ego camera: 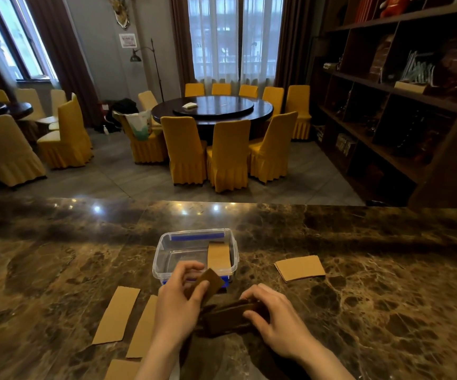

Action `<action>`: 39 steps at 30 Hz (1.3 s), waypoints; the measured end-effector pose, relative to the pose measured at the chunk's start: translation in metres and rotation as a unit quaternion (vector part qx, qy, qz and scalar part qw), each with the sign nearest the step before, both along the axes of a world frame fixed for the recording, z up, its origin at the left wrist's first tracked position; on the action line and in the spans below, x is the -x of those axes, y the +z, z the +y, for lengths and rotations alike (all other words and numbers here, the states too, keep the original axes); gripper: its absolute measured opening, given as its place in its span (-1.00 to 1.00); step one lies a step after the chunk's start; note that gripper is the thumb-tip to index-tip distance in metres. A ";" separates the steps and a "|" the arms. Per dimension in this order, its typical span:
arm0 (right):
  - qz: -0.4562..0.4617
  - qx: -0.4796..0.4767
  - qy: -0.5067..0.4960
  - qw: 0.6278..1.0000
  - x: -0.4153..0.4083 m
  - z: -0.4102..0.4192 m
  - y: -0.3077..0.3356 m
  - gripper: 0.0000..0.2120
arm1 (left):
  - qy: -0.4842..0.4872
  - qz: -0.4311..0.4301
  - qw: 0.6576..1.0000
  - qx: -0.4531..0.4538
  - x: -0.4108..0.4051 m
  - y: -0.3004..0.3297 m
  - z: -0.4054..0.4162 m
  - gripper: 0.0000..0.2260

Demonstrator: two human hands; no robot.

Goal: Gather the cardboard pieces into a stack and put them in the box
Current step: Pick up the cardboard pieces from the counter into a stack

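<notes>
A clear plastic box (164, 250) with blue clips stands on the marble counter, and one cardboard piece (218, 256) leans inside it at the right. My left hand (176, 303) grips a small cardboard piece (213, 281), tilted up just in front of the box. My right hand (276, 316) presses on a dark stack of cardboard pieces (227, 319) lying on the counter between both hands. Loose strips lie at the left: a long strip (116, 315), a second strip (142, 327) beside my left forearm, and a third piece (121, 370) at the bottom edge. A wider piece (300, 268) lies right of the box.
The brown marble counter (386, 297) stretches across the view; its far edge runs behind the box. Beyond it are a round dining table (213, 106) with yellow-covered chairs, and a dark shelf unit (400, 91) at the right.
</notes>
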State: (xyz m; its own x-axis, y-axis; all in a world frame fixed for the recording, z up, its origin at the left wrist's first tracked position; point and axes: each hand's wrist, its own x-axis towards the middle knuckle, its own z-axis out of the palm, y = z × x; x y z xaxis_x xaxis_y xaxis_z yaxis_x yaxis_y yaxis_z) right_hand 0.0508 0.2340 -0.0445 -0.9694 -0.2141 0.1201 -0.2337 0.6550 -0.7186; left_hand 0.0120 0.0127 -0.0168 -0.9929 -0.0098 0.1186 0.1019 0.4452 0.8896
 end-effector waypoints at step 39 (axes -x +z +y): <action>-0.017 -0.033 -0.025 0.999 0.013 -0.025 0.009 -0.56 | 0.112 -0.227 0.920 0.298 -0.015 -0.027 -0.057 -0.17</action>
